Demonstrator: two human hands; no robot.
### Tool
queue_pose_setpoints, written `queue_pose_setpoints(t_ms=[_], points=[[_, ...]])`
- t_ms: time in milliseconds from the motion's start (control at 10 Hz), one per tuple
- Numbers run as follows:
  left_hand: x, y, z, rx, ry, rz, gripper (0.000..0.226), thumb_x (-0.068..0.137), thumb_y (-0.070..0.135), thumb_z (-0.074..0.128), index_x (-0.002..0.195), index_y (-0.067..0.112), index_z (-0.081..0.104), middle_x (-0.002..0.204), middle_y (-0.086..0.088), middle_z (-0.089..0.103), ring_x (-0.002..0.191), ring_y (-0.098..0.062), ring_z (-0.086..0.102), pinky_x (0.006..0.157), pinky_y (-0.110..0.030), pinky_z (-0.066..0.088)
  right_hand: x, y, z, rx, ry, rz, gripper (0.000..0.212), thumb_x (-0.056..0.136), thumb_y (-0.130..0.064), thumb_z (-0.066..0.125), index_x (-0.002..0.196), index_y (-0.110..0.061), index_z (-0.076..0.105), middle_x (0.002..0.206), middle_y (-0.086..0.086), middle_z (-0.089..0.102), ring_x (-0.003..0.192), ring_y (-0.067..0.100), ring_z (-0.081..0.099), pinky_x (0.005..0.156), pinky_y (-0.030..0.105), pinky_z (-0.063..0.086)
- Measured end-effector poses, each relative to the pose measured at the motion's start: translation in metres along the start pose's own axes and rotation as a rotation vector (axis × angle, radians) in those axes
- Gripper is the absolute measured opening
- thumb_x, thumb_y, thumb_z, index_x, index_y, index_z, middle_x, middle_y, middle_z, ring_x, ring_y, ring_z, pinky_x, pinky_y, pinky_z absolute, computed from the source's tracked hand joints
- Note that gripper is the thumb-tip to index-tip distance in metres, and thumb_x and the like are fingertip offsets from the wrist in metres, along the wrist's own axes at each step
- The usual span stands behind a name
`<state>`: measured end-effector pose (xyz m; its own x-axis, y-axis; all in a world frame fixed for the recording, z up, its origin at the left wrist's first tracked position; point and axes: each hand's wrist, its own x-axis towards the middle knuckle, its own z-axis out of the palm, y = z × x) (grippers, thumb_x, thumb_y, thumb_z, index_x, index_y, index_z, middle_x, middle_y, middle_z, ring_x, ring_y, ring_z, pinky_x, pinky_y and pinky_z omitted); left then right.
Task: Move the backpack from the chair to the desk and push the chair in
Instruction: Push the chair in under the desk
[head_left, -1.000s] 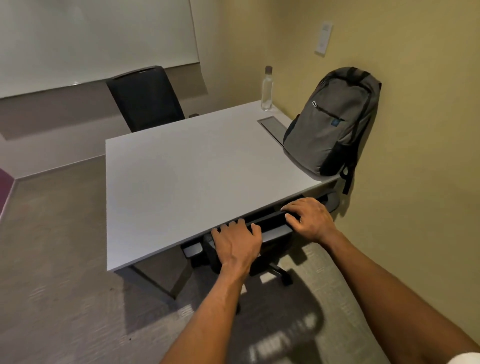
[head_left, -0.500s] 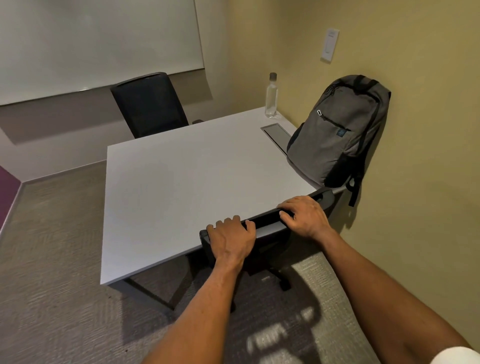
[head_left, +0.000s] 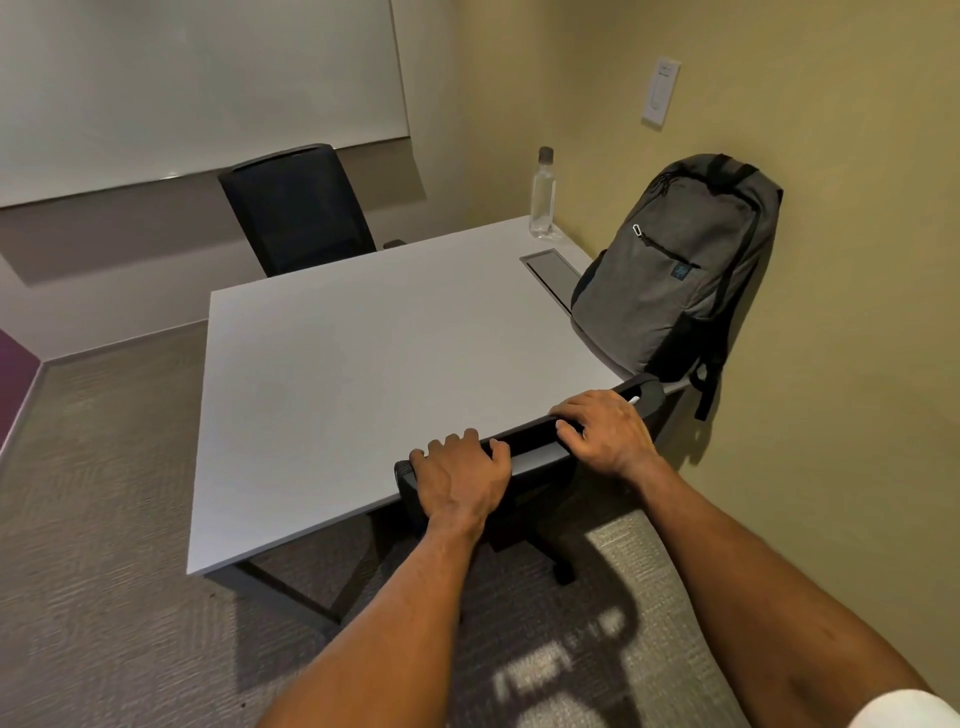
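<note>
Both hands grip the top edge of the chair (head_left: 530, 452) at the near edge of the desk (head_left: 363, 384). The left hand (head_left: 460, 480) closes over the left end of the backrest top, fingers curled over its far side and thumb on the near side. The right hand (head_left: 605, 434) holds the right part of the same edge, fingers wrapped over it, with a small white object showing at its far side that is too small to tell. The chair's backrest stands right against the desk's near edge, toward the near right corner, and its seat is hidden under the desktop; part of its base shows on the carpet (head_left: 104, 571) below.

The backpack (head_left: 675, 270) stands upright on the desk along the right edge, leaning against the wall (head_left: 831, 312), one strap hanging over the edge. A clear bottle (head_left: 543, 195) stands at the far right corner, and a flat cover plate (head_left: 553, 273) lies between it and the backpack. A second chair (head_left: 296, 208) stands at the far edge, below a whiteboard (head_left: 182, 83).
</note>
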<state>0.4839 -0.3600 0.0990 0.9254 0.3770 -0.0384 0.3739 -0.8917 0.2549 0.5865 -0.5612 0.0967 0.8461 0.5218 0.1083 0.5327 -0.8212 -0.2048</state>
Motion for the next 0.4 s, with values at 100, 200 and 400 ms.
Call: queue_pose_setpoints(t_ms=[100,200,400], points=[[-0.003,-0.005,-0.001,0.002,0.013,-0.004,0.063,0.095,0.053,0.021,0.101,0.015,0.070,0.090,-0.008,0.072,0.083,-0.029,0.062,0.096,-0.050,0.044,0.000,-0.006,-0.003,-0.020,-0.052,-0.006,0.048,0.103,-0.046,0.040,0.136,-0.025,0.066,0.138,-0.002,0.069,0.131,0.016,0.057,0.119,0.040,0.034],[-0.009,-0.012,-0.001,0.019,0.048,0.024,0.071,0.096,0.055,0.014,0.105,0.014,0.072,0.095,-0.009,0.074,0.089,-0.030,0.065,0.099,-0.049,0.045,-0.005,-0.015,-0.004,-0.032,-0.123,0.012,0.052,0.106,-0.047,0.033,0.145,-0.023,0.057,0.148,0.001,0.061,0.139,0.017,0.050,0.125,0.040,0.027],[-0.027,-0.040,-0.008,0.000,0.080,0.068,0.068,0.105,0.056,0.021,0.155,0.017,0.046,0.167,-0.010,0.039,0.158,-0.028,0.027,0.131,-0.053,0.002,-0.014,-0.061,-0.008,-0.044,-0.166,0.059,0.067,0.108,-0.054,0.025,0.160,-0.014,0.034,0.168,0.006,0.035,0.158,0.021,0.026,0.133,0.046,0.009]])
